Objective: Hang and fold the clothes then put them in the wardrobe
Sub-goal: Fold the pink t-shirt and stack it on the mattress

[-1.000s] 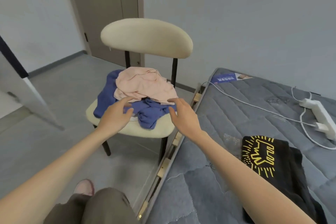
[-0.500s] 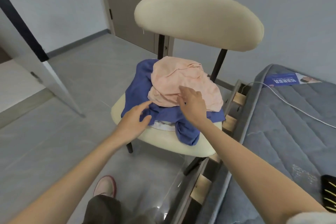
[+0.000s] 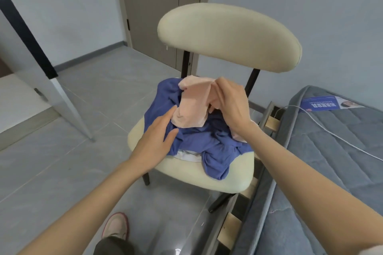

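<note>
A pale pink garment point(image 3: 191, 105) is bunched and lifted off a crumpled blue garment point(image 3: 209, 143) on the cream chair seat point(image 3: 186, 172). My right hand point(image 3: 230, 103) grips the pink cloth from above, fingers curled into its folds. My left hand point(image 3: 155, 141) lies with straight fingers on the blue cloth, its fingertips touching the lower edge of the pink one. A bit of white fabric point(image 3: 187, 156) peeks from under the blue garment.
The chair's padded backrest point(image 3: 228, 37) rises just behind the pile. A grey mattress point(image 3: 331, 151) with a white cable point(image 3: 335, 136) lies on the right, its wooden slats showing beside the chair. A white door edge point(image 3: 51, 80) stands at the left. My shoe point(image 3: 116, 225) is on the tiled floor.
My right hand has closed on the pink garment and raised it off the pile. My left hand has slid forward to its lower edge. The view has moved closer to the chair.
</note>
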